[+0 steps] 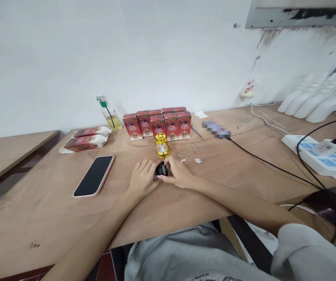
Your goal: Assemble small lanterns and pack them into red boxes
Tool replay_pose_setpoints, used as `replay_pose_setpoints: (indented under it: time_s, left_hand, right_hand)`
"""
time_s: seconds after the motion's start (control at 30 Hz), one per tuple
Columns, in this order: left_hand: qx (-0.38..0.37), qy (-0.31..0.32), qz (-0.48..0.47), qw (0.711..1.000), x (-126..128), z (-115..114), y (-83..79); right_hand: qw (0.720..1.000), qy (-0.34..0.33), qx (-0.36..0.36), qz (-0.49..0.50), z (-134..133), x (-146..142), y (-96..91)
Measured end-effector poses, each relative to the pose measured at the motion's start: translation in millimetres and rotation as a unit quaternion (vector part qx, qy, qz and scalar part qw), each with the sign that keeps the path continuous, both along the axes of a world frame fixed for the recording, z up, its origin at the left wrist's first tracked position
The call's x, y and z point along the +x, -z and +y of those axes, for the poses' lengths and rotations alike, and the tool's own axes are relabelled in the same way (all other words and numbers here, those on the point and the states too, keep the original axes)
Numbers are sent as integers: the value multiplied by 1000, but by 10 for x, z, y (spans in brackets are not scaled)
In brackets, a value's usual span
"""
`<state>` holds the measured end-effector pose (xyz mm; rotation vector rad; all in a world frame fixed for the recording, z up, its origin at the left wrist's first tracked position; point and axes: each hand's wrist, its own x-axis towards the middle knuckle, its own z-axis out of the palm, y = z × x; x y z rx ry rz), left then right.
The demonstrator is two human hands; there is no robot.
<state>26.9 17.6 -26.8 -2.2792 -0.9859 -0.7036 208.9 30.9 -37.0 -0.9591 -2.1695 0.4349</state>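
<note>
A small round black part (161, 169) is held between both hands, low over the wooden table. My left hand (144, 176) closes on its left side, with the fingers bent. From the right, my right hand (178, 173) pinches it between thumb and fingers. Just beyond the hands stands a small gold lantern (162, 146) with a clear middle, upright and untouched. Beside it lie bent wire handles (191, 150), small silver round pieces (179, 155) and a small white piece (198, 160). The exact kind of the black part is partly hidden by my fingers.
Several red printed boxes (172, 127) stand behind the lantern, near a screwdriver (197, 132). A phone (94, 176) lies left, before two opened boxes (86, 143) and a bottle of yellow liquid (113, 121). A power strip (317, 156) and black cable (273, 168) occupy the right.
</note>
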Motion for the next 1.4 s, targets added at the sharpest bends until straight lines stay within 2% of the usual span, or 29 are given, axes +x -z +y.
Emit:
replay_pose_setpoints:
  time_s: [0.6, 1.4]
  left_hand:
    - [24, 12, -1, 1000, 18, -7, -30]
    - [11, 8, -8, 1000, 9, -1, -23]
  right_hand:
    - [999, -11, -34, -6, 0, 6, -27]
    - [997, -15, -69, 18, -4, 15, -41]
